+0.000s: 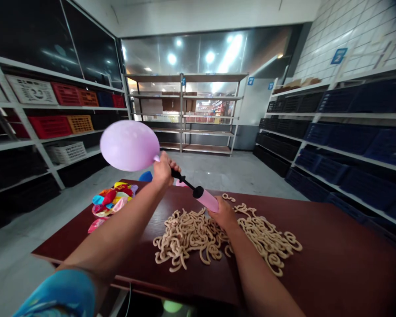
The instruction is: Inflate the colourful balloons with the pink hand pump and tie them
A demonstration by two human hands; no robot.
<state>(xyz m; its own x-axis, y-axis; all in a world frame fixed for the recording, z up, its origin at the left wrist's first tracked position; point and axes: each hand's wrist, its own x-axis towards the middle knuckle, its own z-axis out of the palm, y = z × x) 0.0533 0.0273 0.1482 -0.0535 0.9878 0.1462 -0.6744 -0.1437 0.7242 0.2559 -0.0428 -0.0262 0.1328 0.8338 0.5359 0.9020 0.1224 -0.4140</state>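
Note:
A pale purple inflated balloon (129, 145) floats out to the left of my left hand (164, 171). That hand is closed around its neck, beside the black end of a balloon pump (208, 200). A thin black rod joins this end to the pump's pink barrel. My right hand (223, 215) is wrapped round the barrel's lower part. How the balloon's neck meets the pump is hidden by my left fingers. Under the pump, a loose pile of beige curled pieces (185, 235) spreads over the table, and more beige curls (267, 235) lie right of my right wrist.
Uninflated balloons (114, 198) in mixed colours are heaped on the dark red table (343, 259) at left. White shelves with crates (49, 127) stand left, dark blue crates (359, 176) line the right, and a metal rack (181, 110) is behind. Blue and pink items show past the table's far edge.

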